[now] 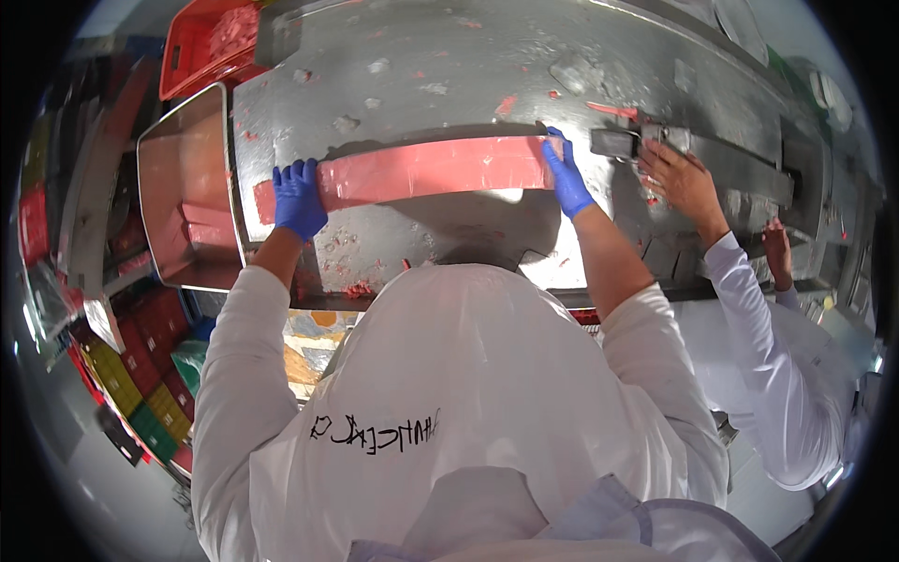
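Observation:
A long pink slab lies crosswise on the steel table, slightly curved in this fisheye view. My left hand, in a blue glove, is closed over the slab near its left end, with a short piece of it showing beyond my fingers. My right hand, also blue-gloved, grips the slab's right end, thumb and fingers around it. Both my forearms are bare below white sleeves. Pink scraps are scattered on the steel around the slab.
A steel tub with pink pieces adjoins the table's left, behind it a red crate. At right a co-worker's bare hands touch a dark metal block on a steel bar. Coloured crates stand lower left.

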Tool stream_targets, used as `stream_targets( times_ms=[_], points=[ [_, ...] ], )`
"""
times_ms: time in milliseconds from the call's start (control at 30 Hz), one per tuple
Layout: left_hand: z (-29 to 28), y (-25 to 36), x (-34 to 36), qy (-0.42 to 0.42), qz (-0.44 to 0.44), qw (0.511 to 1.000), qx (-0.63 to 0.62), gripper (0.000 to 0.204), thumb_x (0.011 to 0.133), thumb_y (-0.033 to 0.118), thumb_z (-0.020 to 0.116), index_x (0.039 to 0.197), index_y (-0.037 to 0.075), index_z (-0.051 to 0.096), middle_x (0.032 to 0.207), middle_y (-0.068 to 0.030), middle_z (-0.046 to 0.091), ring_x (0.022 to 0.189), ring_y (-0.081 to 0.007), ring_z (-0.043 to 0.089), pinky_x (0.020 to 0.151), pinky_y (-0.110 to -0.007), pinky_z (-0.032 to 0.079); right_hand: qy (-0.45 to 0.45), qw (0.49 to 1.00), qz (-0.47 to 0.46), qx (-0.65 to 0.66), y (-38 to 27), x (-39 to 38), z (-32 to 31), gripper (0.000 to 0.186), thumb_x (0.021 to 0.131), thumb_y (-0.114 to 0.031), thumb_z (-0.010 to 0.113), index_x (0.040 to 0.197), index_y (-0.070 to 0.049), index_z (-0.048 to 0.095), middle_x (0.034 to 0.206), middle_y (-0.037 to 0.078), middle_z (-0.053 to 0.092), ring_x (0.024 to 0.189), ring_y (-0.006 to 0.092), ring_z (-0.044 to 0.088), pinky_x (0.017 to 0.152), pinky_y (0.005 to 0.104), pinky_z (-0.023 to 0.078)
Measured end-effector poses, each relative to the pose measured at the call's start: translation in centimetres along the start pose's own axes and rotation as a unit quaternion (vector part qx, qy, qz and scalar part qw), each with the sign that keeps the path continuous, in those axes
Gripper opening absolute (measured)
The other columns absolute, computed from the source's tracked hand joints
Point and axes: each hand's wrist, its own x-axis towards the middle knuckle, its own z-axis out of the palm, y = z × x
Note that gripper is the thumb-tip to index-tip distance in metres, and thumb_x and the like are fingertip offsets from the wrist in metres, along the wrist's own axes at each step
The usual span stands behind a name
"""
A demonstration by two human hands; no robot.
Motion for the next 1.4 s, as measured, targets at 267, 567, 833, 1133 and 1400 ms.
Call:
stream_targets(
  times_ms=[267, 567, 833, 1133, 1400],
  points=[
    [0.2, -0.7, -1.1, 0.006, -0.039, 0.999, -0.002, 0.074, 0.071, 0.012, 0.069, 0.140, 0.006, 0.042, 0.129, -0.0190, 0.051, 0.128, -0.0390, 0.046, 0.119, -0.059, 0.021, -0.033, 0.958, 0.172, 0.228, -2.0, -7.2, 0.0, 0.055, 0.092, -0.033, 0.070, 0.141, -0.024, 0.046, 0.148, 0.002, 0.046, 0.139, 0.0238, 0.039, 0.107, 0.0457, 0.039],
    [0.2, -1.0, -1.8, -0.002, -0.051, 0.998, 0.034, 0.068, 0.080, 0.021, 0.070, 0.141, 0.010, 0.043, 0.130, -0.0175, 0.052, 0.129, -0.0363, 0.047, 0.119, -0.057, 0.020, -0.005, 0.992, 0.119, 0.051, -1.9, -12.6, 2.3, 0.048, 0.092, -0.029, 0.074, 0.127, -0.003, 0.052, 0.121, 0.007, 0.058, 0.110, 0.0157, 0.054, 0.096, 0.0315, 0.045],
    [-0.1, -0.8, -2.6, -0.023, -0.055, 0.998, 0.019, 0.069, 0.079, 0.016, 0.067, 0.143, 0.008, 0.041, 0.136, -0.0180, 0.048, 0.135, -0.0369, 0.041, 0.121, -0.056, 0.017, 0.100, 0.976, 0.159, 0.109, 2.5, -14.0, -9.2, 0.029, 0.095, -0.034, 0.068, 0.115, -0.014, 0.062, 0.108, -0.001, 0.063, 0.094, 0.0135, 0.057, 0.081, 0.0321, 0.045],
    [0.2, -2.0, -3.0, 0.010, -0.030, 0.999, 0.006, 0.071, 0.080, 0.014, 0.065, 0.146, 0.009, 0.042, 0.141, -0.0157, 0.047, 0.137, -0.0363, 0.039, 0.121, -0.055, 0.017, 0.098, 0.988, 0.118, 0.020, -0.6, -11.0, 0.9, 0.056, 0.101, -0.044, 0.056, 0.137, -0.002, 0.051, 0.131, 0.006, 0.059, 0.115, 0.0194, 0.057, 0.099, 0.0345, 0.045],
    [1.1, -3.8, -2.7, 0.056, 0.025, 0.997, -0.037, 0.067, 0.079, 0.015, 0.066, 0.143, 0.016, 0.048, 0.135, -0.0121, 0.052, 0.132, -0.0336, 0.045, 0.120, -0.055, 0.021, 0.001, 0.948, -0.013, -0.318, 8.2, -8.9, -10.1, 0.019, 0.098, -0.028, 0.050, 0.092, -0.013, 0.061, 0.071, -0.002, 0.051, 0.065, 0.0126, 0.051, 0.056, 0.0319, 0.043]
  ],
)
